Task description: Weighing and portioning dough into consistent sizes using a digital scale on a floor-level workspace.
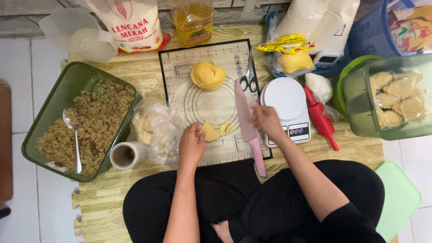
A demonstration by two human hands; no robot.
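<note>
Dough piece, small yellow wedge, lies on the mat near its front edge, with smaller scraps just beside it to the right. Left hand is on it: fingertips curled onto the wedge's left edge, pinching or about to lift it; full closure around it can't be told. Right hand hovers at the mat's right edge, fingers loosely bent, touching or nearly touching the pink knife, which lies flat on the mat, blade pointing away, handle toward the person; nothing is clearly gripped. Dough ball sits farther back on the mat, apart from the cut piece. Scissors lie just right of the ball. White scale stands right of the knife, touching the mat edge; red roller beyond it. Step looks like portioning: a piece cut off the ball and now being picked up, probably to weigh or shape. Next move would call for a firm pinch under the soft wedge so it lifts whole, with the blade kept out of the way. Left of the mat: crumpled plastic bag, roll, green tray of filling with a spoon. Far right: bin holding shaped pastries.
</note>
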